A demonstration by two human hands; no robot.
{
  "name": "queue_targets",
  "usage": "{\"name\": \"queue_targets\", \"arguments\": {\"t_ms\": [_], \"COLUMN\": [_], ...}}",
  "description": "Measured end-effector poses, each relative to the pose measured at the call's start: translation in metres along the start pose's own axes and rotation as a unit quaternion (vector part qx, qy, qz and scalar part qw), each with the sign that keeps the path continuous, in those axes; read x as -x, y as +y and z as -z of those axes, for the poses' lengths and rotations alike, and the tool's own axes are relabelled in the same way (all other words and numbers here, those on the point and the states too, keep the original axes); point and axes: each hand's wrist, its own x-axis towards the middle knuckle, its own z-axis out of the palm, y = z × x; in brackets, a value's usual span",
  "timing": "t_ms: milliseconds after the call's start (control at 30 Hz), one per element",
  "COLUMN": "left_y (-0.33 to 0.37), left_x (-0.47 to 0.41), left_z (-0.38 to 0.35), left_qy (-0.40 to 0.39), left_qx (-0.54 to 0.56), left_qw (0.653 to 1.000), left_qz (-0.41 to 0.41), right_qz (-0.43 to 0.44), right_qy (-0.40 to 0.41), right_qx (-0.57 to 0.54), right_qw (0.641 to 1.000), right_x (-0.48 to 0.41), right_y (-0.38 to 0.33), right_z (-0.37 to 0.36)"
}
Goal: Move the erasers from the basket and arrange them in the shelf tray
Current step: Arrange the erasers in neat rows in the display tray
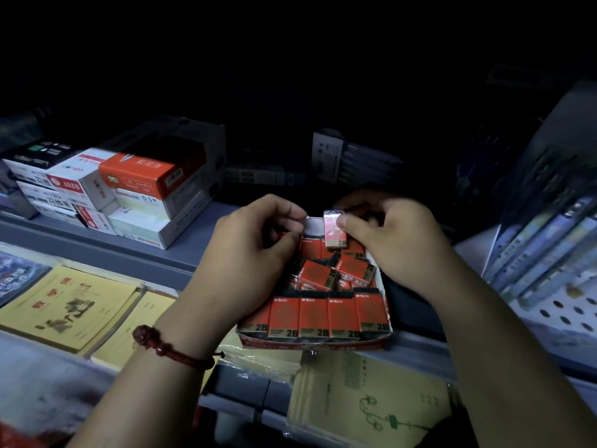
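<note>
Head view: my right hand [387, 234] pinches one eraser [336, 229], red with a gold 2B band under glossy wrap, above the far edge of the tray [323, 344]. My left hand [255, 240] curls at its far-left corner; I cannot tell what it holds.

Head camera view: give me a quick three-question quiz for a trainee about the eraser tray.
1. True or false: the right hand pinches one eraser over the tray's far end.
2. The front row of erasers is: A neat, side by side; B scattered; C missing.
3. Fill in: the red bracelet is on the ___ wrist.
Key: 1 true; 2 A; 3 left.
</note>
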Motion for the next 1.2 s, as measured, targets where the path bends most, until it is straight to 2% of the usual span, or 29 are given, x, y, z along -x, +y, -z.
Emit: {"name": "queue_targets", "arguments": {"t_ms": [267,667,867,1033,1200], "left_y": [0.002,0.002,0.0,-0.007,-0.01], "left_x": [0.0,-0.001,-0.002,-0.004,-0.006], "left_z": [0.0,-0.001,-0.002,0.0,0.007], "left_qy": [-0.003,0.005,0.011,0.003,0.01], "left_qx": [-0.006,-0.033,-0.019,0.067,0.208], "left_qw": [1.0,0.999,1.0,0.998,0.976], "left_qz": [0.003,0.002,0.008,0.015,0.058], "right_qz": [0.012,0.002,-0.008,0.083,0.119], "right_qy": [0.015,-0.092,-0.053,-0.027,-0.123], "right_qx": [-0.009,0.093,0.061,0.134,0.1], "right_qw": [1.0,0.991,0.997,0.987,0.98], "right_x": [-0.001,-0.003,-0.004,0.005,0.011], "right_y": [0.003,0.0,0.004,-0.008,-0.024], "right_z": [-0.01,0.002,-0.004,-0.006,-0.004]}}
